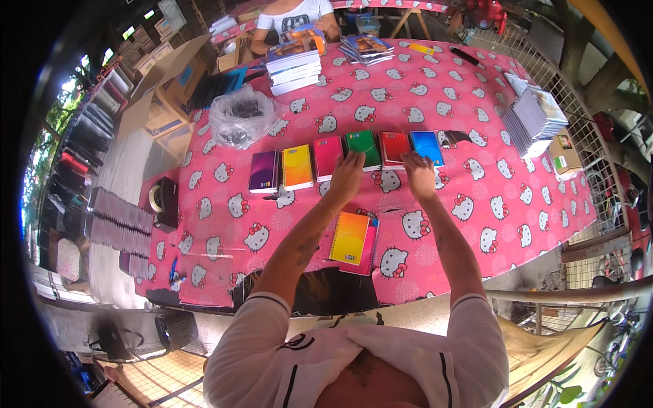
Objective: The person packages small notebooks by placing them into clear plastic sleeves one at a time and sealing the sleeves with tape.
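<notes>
Six spiral notebooks or small stacks lie in a row: purple (264,171), yellow (297,168), pink (328,155), green (364,146), red (394,147) and blue (427,145). My left hand (348,171) touches the near left corner of the green notebook, beside the pink one, its fingers stretched out. Across the near edges of the red and blue notebooks lies my right hand (419,170), fingers apart. Closer to me, between my forearms, a yellow notebook (349,236) rests on a pink notebook (368,253), with a bit of blue behind.
A clear plastic bag (239,117) and a tape dispenser (163,204) are on the left. Book stacks (294,68) stand at the back, near a seated person (294,17). Another stack (534,122) is at right. A pen (174,266) lies near left. The pink tablecloth (449,238) has torn patches.
</notes>
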Available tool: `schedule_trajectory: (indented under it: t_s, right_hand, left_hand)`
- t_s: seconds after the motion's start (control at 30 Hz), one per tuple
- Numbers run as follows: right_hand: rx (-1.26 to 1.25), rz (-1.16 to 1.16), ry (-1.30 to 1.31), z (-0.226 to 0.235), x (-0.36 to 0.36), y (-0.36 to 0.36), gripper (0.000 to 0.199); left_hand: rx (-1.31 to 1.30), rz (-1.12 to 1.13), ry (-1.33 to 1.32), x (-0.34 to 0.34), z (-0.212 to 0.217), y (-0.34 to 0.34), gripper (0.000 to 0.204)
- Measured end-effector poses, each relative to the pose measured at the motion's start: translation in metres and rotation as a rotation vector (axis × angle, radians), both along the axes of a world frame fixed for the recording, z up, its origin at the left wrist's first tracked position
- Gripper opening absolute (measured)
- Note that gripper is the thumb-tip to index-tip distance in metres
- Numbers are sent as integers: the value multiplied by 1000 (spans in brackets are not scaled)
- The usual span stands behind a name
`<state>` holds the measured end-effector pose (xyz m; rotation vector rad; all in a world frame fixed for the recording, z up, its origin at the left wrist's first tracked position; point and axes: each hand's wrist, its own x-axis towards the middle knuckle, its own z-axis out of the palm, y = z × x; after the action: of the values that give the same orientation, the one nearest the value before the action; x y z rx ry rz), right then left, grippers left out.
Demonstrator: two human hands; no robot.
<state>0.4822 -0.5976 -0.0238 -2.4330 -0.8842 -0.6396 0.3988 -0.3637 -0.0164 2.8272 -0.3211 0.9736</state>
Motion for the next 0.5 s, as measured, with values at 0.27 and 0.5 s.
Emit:
schedule_trajectory:
  t_s: [0.27, 0.5]
  right_hand:
    - [27, 457, 146, 11, -223, -2, 34]
    - [-85, -109, 39, -12, -65, 3, 54]
  left_hand:
    - [-222, -97, -152, -45, 109, 2, 23]
    - [-99, 5, 549, -130, 38, -37, 21]
